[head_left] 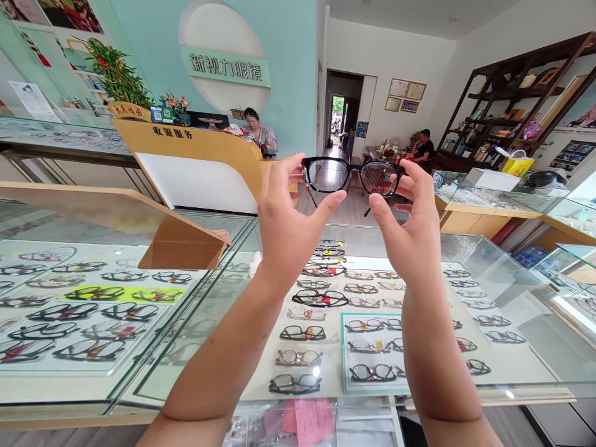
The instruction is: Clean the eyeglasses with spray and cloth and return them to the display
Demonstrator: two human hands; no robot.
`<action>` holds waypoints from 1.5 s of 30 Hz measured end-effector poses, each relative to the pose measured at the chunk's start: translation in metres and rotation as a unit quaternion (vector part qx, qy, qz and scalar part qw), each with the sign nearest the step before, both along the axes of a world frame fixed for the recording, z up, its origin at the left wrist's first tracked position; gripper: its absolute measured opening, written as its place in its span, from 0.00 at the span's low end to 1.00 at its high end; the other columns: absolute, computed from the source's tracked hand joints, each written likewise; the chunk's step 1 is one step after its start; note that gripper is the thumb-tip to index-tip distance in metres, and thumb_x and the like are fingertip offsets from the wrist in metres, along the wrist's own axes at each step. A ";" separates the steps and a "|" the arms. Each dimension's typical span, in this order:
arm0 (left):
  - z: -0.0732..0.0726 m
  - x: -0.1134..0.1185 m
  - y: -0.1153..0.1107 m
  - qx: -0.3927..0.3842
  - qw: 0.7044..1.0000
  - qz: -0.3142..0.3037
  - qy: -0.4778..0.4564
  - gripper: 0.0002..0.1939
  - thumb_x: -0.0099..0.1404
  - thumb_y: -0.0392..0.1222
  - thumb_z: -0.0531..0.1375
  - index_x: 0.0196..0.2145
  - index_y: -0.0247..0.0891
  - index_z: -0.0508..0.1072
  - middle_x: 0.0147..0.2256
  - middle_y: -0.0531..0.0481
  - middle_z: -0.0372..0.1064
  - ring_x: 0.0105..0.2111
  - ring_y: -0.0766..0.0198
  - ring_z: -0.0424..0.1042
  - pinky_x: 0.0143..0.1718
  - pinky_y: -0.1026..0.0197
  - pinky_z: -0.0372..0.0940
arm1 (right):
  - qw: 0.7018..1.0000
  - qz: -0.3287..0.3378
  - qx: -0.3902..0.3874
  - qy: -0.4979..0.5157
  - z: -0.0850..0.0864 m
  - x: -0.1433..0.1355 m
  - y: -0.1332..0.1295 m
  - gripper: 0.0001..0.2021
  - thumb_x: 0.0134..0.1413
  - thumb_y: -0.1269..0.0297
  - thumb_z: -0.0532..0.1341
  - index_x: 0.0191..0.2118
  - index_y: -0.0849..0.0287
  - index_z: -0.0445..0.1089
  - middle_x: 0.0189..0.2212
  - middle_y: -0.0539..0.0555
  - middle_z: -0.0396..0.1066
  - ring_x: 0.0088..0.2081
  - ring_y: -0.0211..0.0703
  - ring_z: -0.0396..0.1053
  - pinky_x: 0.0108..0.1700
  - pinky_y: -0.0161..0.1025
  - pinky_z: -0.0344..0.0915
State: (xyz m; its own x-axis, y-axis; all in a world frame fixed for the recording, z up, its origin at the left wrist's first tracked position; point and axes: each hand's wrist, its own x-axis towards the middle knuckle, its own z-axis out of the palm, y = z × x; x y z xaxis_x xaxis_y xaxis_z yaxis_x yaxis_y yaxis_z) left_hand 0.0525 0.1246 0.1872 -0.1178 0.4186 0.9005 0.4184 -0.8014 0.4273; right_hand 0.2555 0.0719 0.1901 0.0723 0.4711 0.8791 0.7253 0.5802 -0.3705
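A pair of black-framed eyeglasses [354, 168] is held up in front of me, above the glass display case. My left hand [291, 211] grips its left end, fingers behind the frame and thumb below the lens. At the opposite end my right hand [405, 217] holds the frame the same way, thumb under the right lens. Red print shows on the right lens. One temple arm hangs down behind the glasses, its tip visible between my hands. Under my forearms, several rows of eyeglasses [319, 298] lie inside the case, some on a teal-edged tray [345, 372].
A second glass case with more eyeglasses [63, 311] stands at the left, a cardboard piece [181, 245] on top. Behind are a yellow counter [195, 146] with a person [263, 133] seated, another person [424, 149] by a table, and a dark wooden shelf [493, 118]. Pink papers [314, 422] lie below.
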 end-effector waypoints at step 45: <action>-0.012 0.011 0.018 0.051 0.998 0.023 -0.024 0.39 0.66 0.64 0.73 0.67 0.48 0.69 0.60 0.42 0.72 0.63 0.44 0.73 0.57 0.45 0.75 | 1.000 -0.015 -0.005 0.000 -0.005 -0.004 0.005 0.33 0.76 0.43 0.56 0.79 0.37 0.49 0.74 0.59 0.62 0.73 0.66 0.63 0.67 0.72 0.69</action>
